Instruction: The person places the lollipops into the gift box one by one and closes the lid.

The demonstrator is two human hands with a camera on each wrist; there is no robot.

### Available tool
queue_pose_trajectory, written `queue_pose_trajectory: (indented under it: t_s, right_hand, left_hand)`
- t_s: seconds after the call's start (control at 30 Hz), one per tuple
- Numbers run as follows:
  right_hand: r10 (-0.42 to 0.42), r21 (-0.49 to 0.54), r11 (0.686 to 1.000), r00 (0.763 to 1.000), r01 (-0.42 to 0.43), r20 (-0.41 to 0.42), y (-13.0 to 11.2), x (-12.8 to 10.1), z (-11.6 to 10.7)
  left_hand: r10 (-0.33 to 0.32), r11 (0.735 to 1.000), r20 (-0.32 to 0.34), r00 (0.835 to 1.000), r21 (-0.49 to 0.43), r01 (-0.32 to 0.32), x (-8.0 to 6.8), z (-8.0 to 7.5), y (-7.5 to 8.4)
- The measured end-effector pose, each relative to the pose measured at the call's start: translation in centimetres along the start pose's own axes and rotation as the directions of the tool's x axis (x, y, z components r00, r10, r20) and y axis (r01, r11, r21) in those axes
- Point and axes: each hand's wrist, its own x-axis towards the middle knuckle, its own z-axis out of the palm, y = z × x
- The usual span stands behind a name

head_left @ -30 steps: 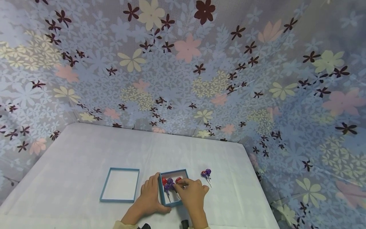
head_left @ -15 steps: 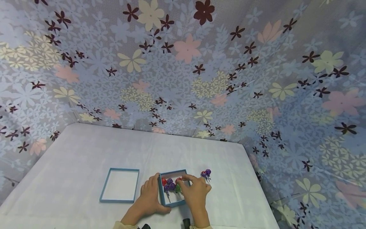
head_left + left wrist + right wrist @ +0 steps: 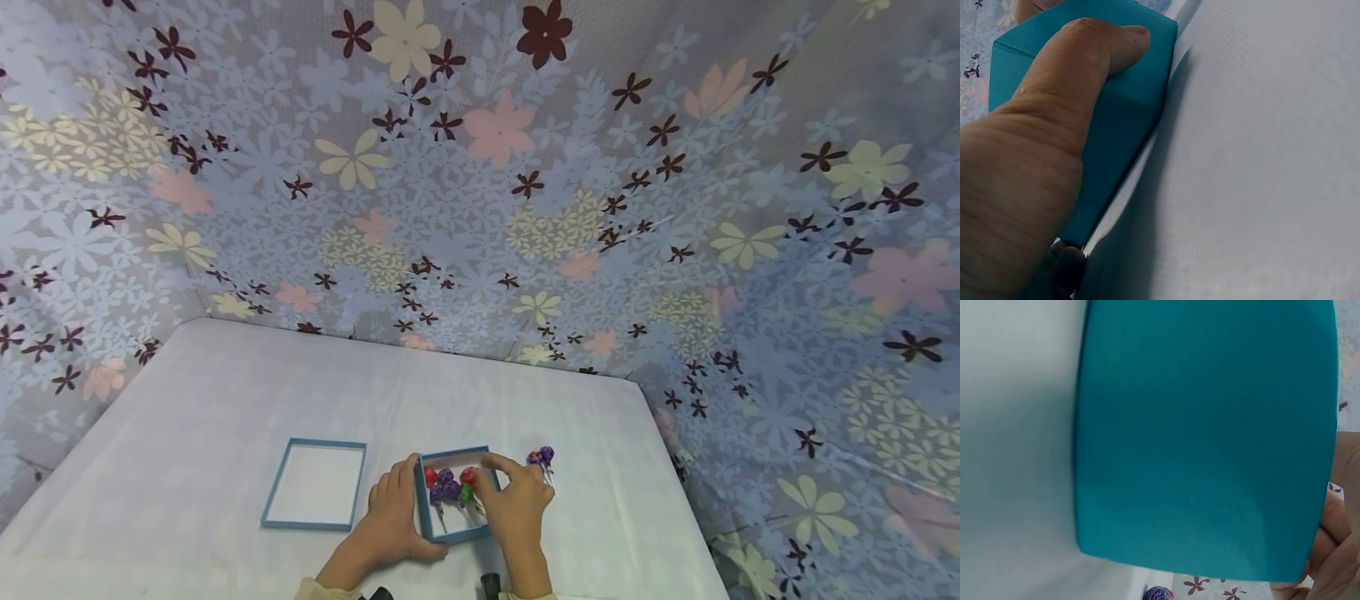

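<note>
In the head view, a blue open box (image 3: pixel 450 537) with a white inside holds several wrapped lollipops. A red lollipop (image 3: pixel 431 476) and purple lollipops (image 3: pixel 446 477) lie at its left; another red one and a green lollipop (image 3: pixel 467 493) lie at its right. My left hand (image 3: pixel 392 512) grips the box at its near left corner, thumb (image 3: pixel 1094 53) along the front wall. My right hand (image 3: pixel 517 504) reaches over the right wall, thumb inside beside the right-hand red lollipop, index finger near the far right corner. A gap shows between thumb and index finger.
The box's lid (image 3: pixel 313 485), blue-edged and white inside, lies to the left on the white-covered table (image 3: pixel 352 379). Two lollipops (image 3: pixel 546 455) lie right of the box, sticks partly behind my right hand. A flowered cloth (image 3: pixel 420 250) hangs behind the table and along its sides.
My right hand has shifted slightly right and its thumb and index finger have parted, uncovering the green and right-hand red lollipops. My left hand has stayed on the box.
</note>
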Motion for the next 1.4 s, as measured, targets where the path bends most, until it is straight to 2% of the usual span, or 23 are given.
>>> queue_pose_trajectory:
  t_s: [0.4,0.5,0.7,0.97,1.23,1.4]
  right_hand:
    - [-0.010,0.113,0.993,0.999,0.015,-0.050,0.6,0.3,-0.6]
    - [0.007,0.097,0.995,0.999,-0.003,-0.047,1.4,0.8,-1.0]
    - [0.063,0.059,0.997,0.994,-0.058,-0.092,3.4,2.0,-1.5]
    - [0.160,0.060,0.986,0.984,-0.156,-0.080,5.1,2.5,-1.1]
    - [0.136,-0.002,0.991,0.988,-0.137,-0.076,5.4,3.0,-0.9]
    - [0.169,-0.016,0.985,0.983,-0.171,-0.067,5.4,3.2,-0.8]
  left_hand:
    - [-0.004,1.000,0.007,1.000,-0.012,0.004,-0.1,-0.2,0.2]
    - [-0.006,1.000,0.008,1.000,-0.022,0.006,-0.1,-0.2,0.2]
    - [0.011,1.000,0.006,1.000,-0.021,-0.011,0.0,-0.1,0.0]
    - [0.009,1.000,0.012,1.000,-0.029,-0.009,-0.1,-0.3,0.0]
    - [-0.001,1.000,0.025,1.000,-0.020,0.001,-0.1,-0.5,0.1]
    - [-0.004,1.000,0.027,1.000,-0.028,0.005,-0.2,-0.5,0.1]
